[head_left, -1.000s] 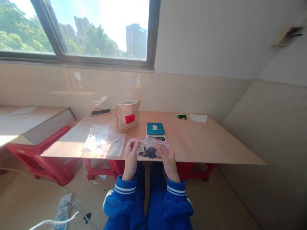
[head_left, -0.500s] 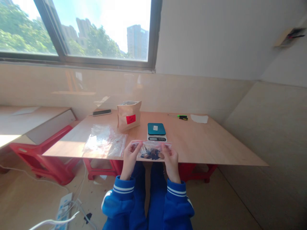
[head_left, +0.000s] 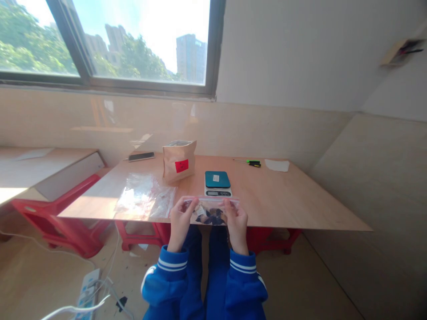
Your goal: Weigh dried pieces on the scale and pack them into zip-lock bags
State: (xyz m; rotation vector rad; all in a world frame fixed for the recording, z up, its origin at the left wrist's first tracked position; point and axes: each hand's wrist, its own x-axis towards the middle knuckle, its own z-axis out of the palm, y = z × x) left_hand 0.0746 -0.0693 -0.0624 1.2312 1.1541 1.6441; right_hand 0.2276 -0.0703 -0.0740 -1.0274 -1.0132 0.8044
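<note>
A clear zip-lock bag (head_left: 211,207) with dark and brownish pieces inside is stretched between my two hands at the table's front edge. My left hand (head_left: 182,218) pinches its left upper corner, thumb on top. The right upper corner is in the grip of my right hand (head_left: 236,220), its thumb along the zip. Just beyond the bag stands a kitchen scale (head_left: 218,180) with a teal platform and a small display. Behind my left hand, an upright brown paper pouch (head_left: 179,162) bears a red label. Several clear zip-lock bags (head_left: 143,195) lie flat to the left.
On the wooden table (head_left: 283,200) lie a phone (head_left: 141,157) at the back left, screwdrivers (head_left: 252,163) and a white paper (head_left: 277,165) at the back right. Red stools (head_left: 66,213) stand below. A power strip (head_left: 88,291) with cables is on the floor.
The pieces in the bag have shifted slightly and the bag sits a touch lower. Both hands keep their hold on its upper corners.
</note>
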